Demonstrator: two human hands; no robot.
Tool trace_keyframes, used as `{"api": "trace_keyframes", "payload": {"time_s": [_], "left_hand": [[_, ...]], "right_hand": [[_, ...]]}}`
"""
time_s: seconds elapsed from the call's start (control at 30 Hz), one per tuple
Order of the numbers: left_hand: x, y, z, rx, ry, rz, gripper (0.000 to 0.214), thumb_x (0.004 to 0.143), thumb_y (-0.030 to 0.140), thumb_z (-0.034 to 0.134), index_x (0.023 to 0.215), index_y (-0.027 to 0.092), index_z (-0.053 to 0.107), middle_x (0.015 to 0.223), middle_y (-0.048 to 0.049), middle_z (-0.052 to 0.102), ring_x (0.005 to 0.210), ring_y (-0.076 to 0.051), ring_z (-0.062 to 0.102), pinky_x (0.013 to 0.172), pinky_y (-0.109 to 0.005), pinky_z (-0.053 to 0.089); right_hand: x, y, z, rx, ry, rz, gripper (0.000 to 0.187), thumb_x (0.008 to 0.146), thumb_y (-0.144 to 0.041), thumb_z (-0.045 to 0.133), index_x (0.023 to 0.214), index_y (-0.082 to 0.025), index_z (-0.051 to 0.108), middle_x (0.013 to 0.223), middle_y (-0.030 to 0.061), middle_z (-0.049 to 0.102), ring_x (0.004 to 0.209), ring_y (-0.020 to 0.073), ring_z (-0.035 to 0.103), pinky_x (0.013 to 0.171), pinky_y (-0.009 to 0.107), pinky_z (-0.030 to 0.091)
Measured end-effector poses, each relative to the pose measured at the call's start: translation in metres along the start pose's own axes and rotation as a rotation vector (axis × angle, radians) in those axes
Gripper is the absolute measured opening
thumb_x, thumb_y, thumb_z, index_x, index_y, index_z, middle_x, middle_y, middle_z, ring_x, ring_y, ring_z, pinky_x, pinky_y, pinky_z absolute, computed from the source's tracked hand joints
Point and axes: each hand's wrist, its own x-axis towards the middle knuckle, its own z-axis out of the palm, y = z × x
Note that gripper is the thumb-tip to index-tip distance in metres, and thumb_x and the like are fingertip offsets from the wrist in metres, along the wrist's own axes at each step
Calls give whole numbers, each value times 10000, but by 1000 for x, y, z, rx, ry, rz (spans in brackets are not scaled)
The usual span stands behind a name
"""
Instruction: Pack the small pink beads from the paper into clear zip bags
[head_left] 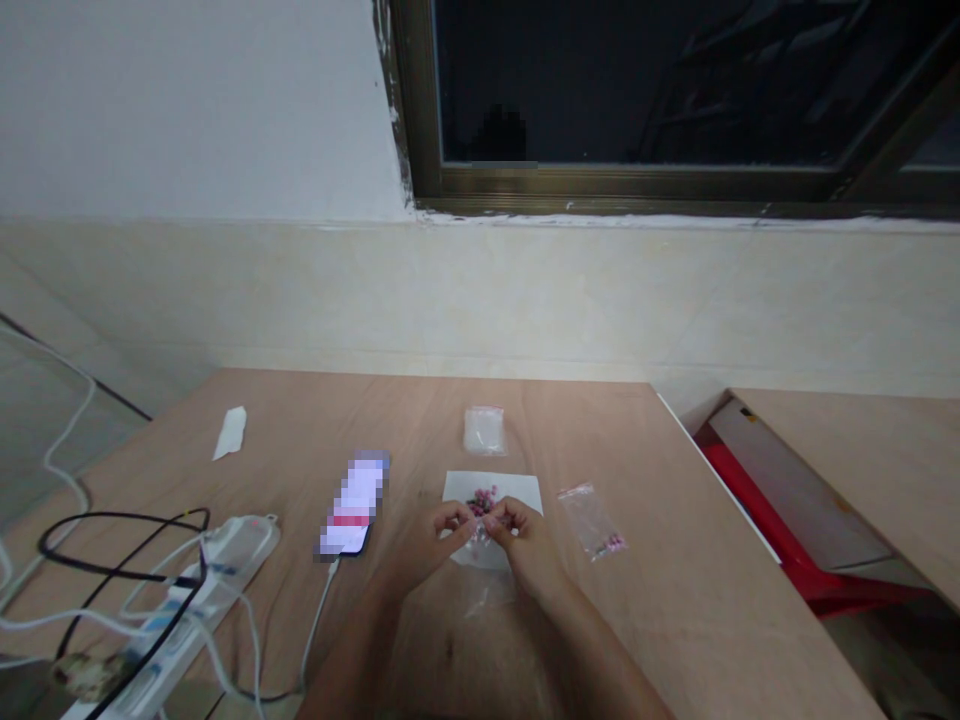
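From our left hand (pixel 431 530) and right hand (pixel 521 530), the wooden tabletop (pixel 675 560) gives room toward 3 o'clock up to a small plastic bag (pixel 591 520). At 9 o'clock, a phone (pixel 352 505) and its white cable (pixel 319 620) block us; a power strip (pixel 225 560) lies beyond, at 8 o'clock.

"What sort of place do I have here?"

"A plain home room, I'd say: I see a pale plywood desk (pixel 660 520), a bronze-framed dark window (pixel 637 185), and a white plastic power strip (pixel 232 550)."
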Motion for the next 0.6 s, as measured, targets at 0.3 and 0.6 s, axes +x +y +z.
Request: {"api": "trace_keyframes", "payload": {"time_s": [0.3, 0.6], "left_hand": [[13, -10, -12, 68, 40, -37, 251, 732, 366, 466, 717, 160, 610, 696, -7, 616, 685, -141, 546, 629, -226, 410], [15, -24, -18, -61, 253, -117, 268, 713, 398, 473, 765, 168, 600, 722, -7, 633, 668, -146, 566, 631, -243, 424]], "right_hand": [[15, 1, -1, 81, -13, 105, 321, 588, -447, 605, 514, -164, 474, 511, -23, 472, 505, 98, 412, 501, 221, 317], [10, 34, 1, 49, -140, 151, 354, 589, -488, 584, 542, -167, 442, 486, -48, 405, 464, 72, 355, 453, 203, 278]]}}
